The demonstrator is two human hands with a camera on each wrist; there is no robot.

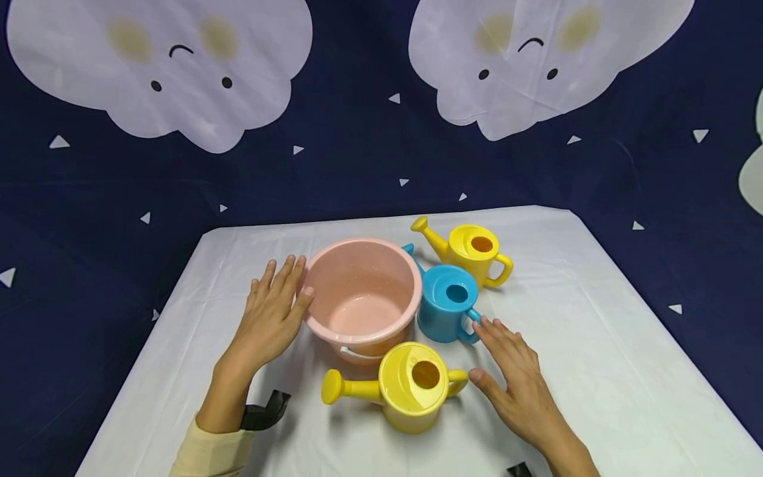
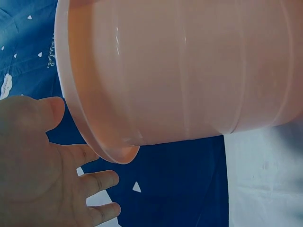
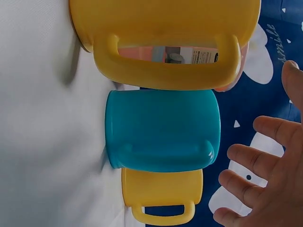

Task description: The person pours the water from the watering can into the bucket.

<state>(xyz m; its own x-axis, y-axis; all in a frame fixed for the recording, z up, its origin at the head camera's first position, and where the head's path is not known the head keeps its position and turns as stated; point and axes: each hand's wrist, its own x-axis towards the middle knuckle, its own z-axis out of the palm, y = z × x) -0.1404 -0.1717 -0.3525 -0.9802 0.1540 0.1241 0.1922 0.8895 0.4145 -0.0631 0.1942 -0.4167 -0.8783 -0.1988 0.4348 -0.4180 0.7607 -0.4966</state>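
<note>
A pink bucket (image 1: 363,301) with a white handle stands upright at mid-table. My left hand (image 1: 271,318) is at its left side, fingers extended, fingertips right at the rim; the left wrist view shows the palm (image 2: 38,165) facing the bucket's wall. Close against the bucket's right is a blue watering can (image 1: 447,301). One yellow watering can (image 1: 413,391) stands in front, spout to the left, and another yellow watering can (image 1: 473,248) is behind the blue one. My right hand (image 1: 515,377), fingers spread and holding nothing, is beside the handles of the blue and front yellow cans.
A white cloth (image 1: 596,331) covers the table. Behind and around it hangs a dark blue curtain (image 1: 346,185) with cloud faces and small white triangles. A black strap (image 1: 265,412) shows at the left wrist.
</note>
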